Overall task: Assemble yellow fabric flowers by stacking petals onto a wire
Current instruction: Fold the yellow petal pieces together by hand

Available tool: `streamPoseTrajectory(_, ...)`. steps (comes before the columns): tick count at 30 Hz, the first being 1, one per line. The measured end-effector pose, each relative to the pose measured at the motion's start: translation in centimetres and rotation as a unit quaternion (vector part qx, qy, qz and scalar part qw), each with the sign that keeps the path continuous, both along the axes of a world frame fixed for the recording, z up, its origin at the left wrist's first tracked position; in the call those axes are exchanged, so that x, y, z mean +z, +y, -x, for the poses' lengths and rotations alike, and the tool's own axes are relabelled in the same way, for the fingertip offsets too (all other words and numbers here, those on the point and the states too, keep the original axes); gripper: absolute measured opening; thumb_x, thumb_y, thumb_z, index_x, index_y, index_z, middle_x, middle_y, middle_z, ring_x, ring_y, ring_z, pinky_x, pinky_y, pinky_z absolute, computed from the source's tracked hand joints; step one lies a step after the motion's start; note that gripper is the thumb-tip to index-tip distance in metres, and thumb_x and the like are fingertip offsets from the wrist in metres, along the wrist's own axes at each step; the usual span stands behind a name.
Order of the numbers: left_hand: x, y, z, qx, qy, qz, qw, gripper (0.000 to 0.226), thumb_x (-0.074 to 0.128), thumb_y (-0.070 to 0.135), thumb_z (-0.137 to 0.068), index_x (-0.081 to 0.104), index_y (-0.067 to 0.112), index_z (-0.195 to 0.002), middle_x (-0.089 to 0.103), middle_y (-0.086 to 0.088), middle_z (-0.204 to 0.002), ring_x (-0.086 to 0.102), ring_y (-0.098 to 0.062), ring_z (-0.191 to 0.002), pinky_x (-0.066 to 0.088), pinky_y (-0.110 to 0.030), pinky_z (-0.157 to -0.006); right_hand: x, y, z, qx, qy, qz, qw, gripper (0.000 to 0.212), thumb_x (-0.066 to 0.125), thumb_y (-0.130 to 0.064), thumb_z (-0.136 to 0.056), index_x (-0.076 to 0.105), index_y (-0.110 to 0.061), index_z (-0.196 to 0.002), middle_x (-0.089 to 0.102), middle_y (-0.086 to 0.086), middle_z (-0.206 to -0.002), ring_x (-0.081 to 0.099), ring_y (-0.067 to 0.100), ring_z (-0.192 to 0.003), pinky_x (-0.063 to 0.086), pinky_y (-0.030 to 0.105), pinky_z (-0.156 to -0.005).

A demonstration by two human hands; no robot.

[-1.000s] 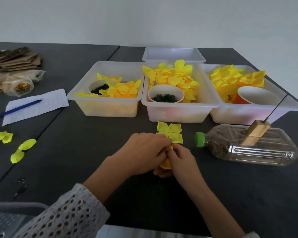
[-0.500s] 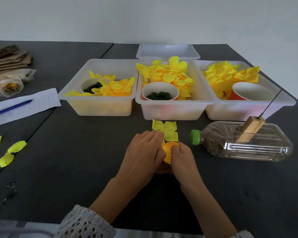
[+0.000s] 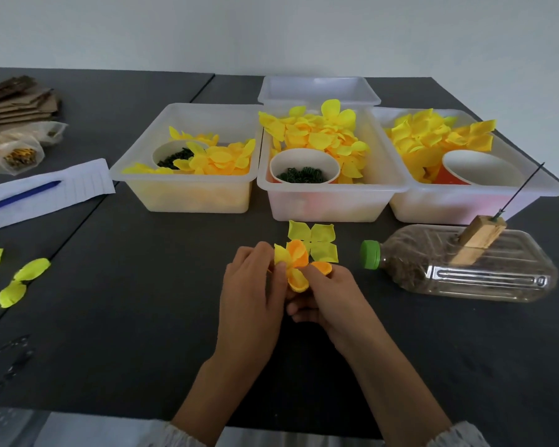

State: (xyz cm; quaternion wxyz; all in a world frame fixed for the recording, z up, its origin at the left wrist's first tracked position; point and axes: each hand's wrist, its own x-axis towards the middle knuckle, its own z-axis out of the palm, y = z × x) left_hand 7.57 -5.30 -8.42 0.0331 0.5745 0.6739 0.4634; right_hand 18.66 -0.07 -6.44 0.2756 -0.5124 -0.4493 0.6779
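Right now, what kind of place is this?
Probably a craft or piecework assembly bench, not a home table. Three bins hold sorted yellow petals, cups hold green parts, and both hands hold a flower.

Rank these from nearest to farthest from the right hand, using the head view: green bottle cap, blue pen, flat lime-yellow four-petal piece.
From the right hand:
1. Flat lime-yellow four-petal fabric piece, on the table just beyond the fingers.
2. Green plastic bottle cap, to the right.
3. Blue pen, far left on the paper sheet.
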Motion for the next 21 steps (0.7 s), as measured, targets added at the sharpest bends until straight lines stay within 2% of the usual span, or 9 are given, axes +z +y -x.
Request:
streamPoseTrajectory(4,-0.3,-0.5,-1.0,0.026,-0.054,-0.001,0.998,0.012,0.041,0.036,-0.095,0.039,0.034,-0.083,0.041,0.017,-0.084,0.045,-0.002,-0.078,0.033,-0.023,-0.065,-0.4,-0.5,0.6,-0.055,-0.008,-0.048,0.997,0.022,0.058,-0.027,-0.094,0.064,-0.011,-0.080,0.070,0.003,-0.066,0.068,0.016,-0.057,0.052,0.028,-0.050)
streamPoseTrajectory(6,0.2,-0.1,-0.9,0.029,-0.072,0.036,0.996,0.009,0.043,0.040,-0.092,0.042,0.034,-0.085,0.045,0.014,-0.089,0.048,-0.006,-0.081,0.034,-0.020,-0.064,-0.8,-0.6,0.5,-0.072,-0.092,-0.174,0.978,0.022,0.059,-0.023,-0.092,0.057,-0.014,-0.072,0.062,0.001,-0.064,0.059,0.008,-0.058,0.053,0.029,-0.055)
streamPoseTrajectory(8,0.8,0.4,-0.5,0.007,-0.095,0.093,0.991,0.009,0.047,0.044,-0.087,0.046,0.036,-0.089,0.053,0.013,-0.095,0.054,-0.007,-0.089,0.043,-0.025,-0.071,-1.0,-0.8,0.4,-0.071,-0.141,-0.288,0.945,0.026,0.058,-0.020,-0.091,0.051,-0.017,-0.067,0.053,-0.004,-0.061,0.048,0.001,-0.054,0.043,0.017,-0.050)
streamPoseTrajectory(10,1.5,0.7,0.2,-0.027,-0.109,0.140,0.984,0.017,0.054,0.047,-0.083,0.051,0.038,-0.097,0.060,0.015,-0.100,0.058,-0.005,-0.095,0.050,-0.031,-0.083,-1.2,-1.1,0.3,-0.052,-0.148,-0.320,0.934,0.026,0.057,-0.021,-0.094,0.049,-0.021,-0.069,0.053,-0.006,-0.064,0.052,-0.003,-0.056,0.043,0.012,-0.049)
streamPoseTrajectory(12,2.1,0.9,0.8,-0.050,-0.078,0.183,0.979,0.022,0.058,0.050,-0.084,0.056,0.038,-0.102,0.061,0.017,-0.101,0.058,-0.003,-0.093,0.053,-0.032,-0.083,-1.3,-1.3,0.2,-0.031,-0.143,-0.315,0.938,0.023,0.055,-0.026,-0.096,0.048,-0.026,-0.073,0.057,-0.007,-0.071,0.059,-0.005,-0.062,0.046,0.010,-0.050)
streamPoseTrajectory(14,2.5,1.1,1.3,-0.048,-0.042,0.214,0.975,0.018,0.062,0.049,-0.087,0.059,0.038,-0.102,0.061,0.017,-0.096,0.058,-0.002,-0.086,0.053,-0.028,-0.077,-1.4,-1.4,0.1,-0.014,-0.132,-0.322,0.937,0.024,0.053,-0.027,-0.096,0.047,-0.028,-0.074,0.058,-0.006,-0.071,0.062,-0.001,-0.062,0.047,0.012,-0.048)
streamPoseTrajectory(19,3.7,2.1,1.6,0.015,0.058,0.256,0.965,0.011,0.059,0.049,-0.091,0.062,0.039,-0.095,0.063,0.015,-0.092,0.057,-0.005,-0.079,0.042,-0.022,-0.059,-1.2,-1.5,0.3,0.036,-0.206,-0.377,0.902,0.023,0.050,-0.028,-0.097,0.044,-0.033,-0.075,0.059,-0.005,-0.067,0.062,0.007,-0.058,0.045,0.016,-0.049)
streamPoseTrajectory(21,4.1,2.5,1.3,0.035,0.108,0.255,0.960,0.011,0.056,0.048,-0.093,0.061,0.038,-0.095,0.064,0.015,-0.092,0.058,-0.006,-0.080,0.042,-0.024,-0.060,-1.2,-1.5,0.5,0.048,-0.229,-0.388,0.892,0.021,0.049,-0.028,-0.096,0.044,-0.031,-0.077,0.058,-0.005,-0.068,0.061,0.007,-0.059,0.046,0.018,-0.051)
